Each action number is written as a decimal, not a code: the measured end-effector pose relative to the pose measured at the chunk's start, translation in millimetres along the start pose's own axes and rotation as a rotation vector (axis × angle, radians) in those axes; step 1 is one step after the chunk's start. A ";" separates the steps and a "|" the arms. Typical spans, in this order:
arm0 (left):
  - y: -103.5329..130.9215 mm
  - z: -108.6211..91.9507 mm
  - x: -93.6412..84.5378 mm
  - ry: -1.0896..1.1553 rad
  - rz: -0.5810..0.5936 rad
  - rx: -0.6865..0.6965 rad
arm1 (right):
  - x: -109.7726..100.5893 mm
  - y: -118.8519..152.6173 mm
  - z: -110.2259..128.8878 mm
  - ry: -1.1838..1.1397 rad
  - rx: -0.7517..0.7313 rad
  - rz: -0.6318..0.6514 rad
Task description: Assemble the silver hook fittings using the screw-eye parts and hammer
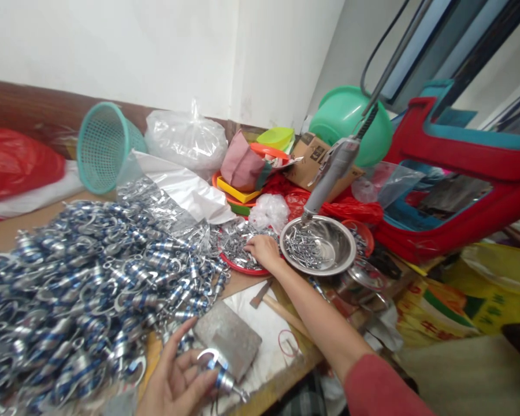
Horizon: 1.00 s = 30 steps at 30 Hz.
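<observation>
From the head camera, I see two hands at work over a crowded worktop [30,224]. The left hand [175,378], low and near the front edge, has its thumb and fingers closed about a blue-and-silver hook [220,374], its curved end up by the fingers and its thin end pointing away to the right. A grey block [230,338] lies just beyond it on a white sheet [281,352], near a wooden-handled tool [288,318]. The right hand [264,251] is reaching into a red tray [237,267] of small metal parts, fingers bent close together; I can't tell whether they have hold of one. Just right of it sits a steel bowl [340,242] of metal pins, with a grey power driver [333,173] hanging over its rim. A great pile of similar hooks [91,289] spreads across the left side, a green basket [99,153] tipped behind it.
</observation>
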<state>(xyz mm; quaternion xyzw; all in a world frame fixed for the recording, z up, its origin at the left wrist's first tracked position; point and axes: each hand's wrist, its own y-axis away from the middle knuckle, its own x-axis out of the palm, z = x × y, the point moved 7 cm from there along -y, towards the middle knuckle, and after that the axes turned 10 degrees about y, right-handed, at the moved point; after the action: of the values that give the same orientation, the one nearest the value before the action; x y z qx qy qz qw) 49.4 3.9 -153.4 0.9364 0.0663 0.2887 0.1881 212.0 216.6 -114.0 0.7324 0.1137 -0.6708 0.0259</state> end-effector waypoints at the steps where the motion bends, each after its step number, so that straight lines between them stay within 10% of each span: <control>1: 0.8 -0.6 0.8 -0.003 0.004 0.001 | 0.1 -4.2 -1.7 -0.007 0.006 -0.006; 21: 0.6 -7.7 1.8 -0.097 0.023 0.046 | -7.1 0.5 -5.2 -0.124 0.032 -0.006; 30: -1.1 -2.0 -1.4 -0.069 0.046 0.058 | -47.3 109.1 35.1 -0.590 -0.260 -0.017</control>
<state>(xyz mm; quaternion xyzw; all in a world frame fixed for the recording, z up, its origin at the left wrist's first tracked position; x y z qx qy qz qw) 47.1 5.3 -153.1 0.9522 0.0465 0.2584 0.1564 196.2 97.6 -83.1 0.4959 0.1922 -0.8343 0.1455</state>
